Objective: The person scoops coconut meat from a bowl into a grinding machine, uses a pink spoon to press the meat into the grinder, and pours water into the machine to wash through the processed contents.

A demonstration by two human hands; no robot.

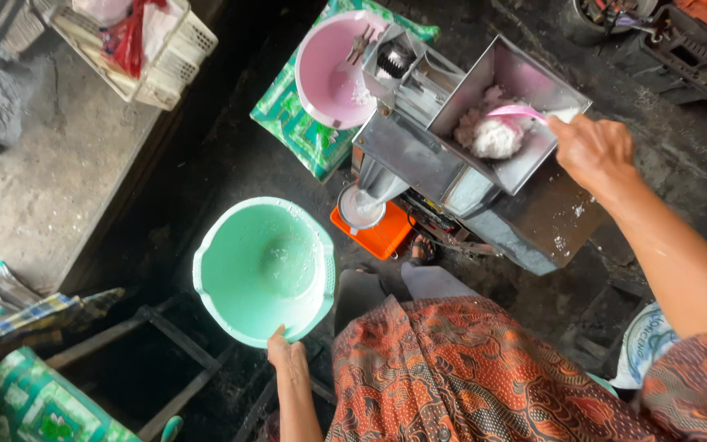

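My left hand (285, 354) grips the near rim of a mint-green plastic basin (263, 268), which is tilted and looks wet and empty inside. My right hand (592, 149) reaches over the metal hopper (525, 82) of a grey grinding machine (419, 155) and holds a pink scoop (517, 110). The scoop rests on a heap of white grated stuff (494, 137) in the hopper. A pink basin (329, 69) with a little white residue sits at the machine's far side. White pulp fills a small round outlet (360, 209) under the machine.
An orange tray (382, 237) lies below the outlet. A green printed sack (296, 123) lies under the pink basin. A white basket (145, 49) with red bags stands at the top left. A dark wooden frame (165, 360) and a green sack (34, 405) are at the lower left.
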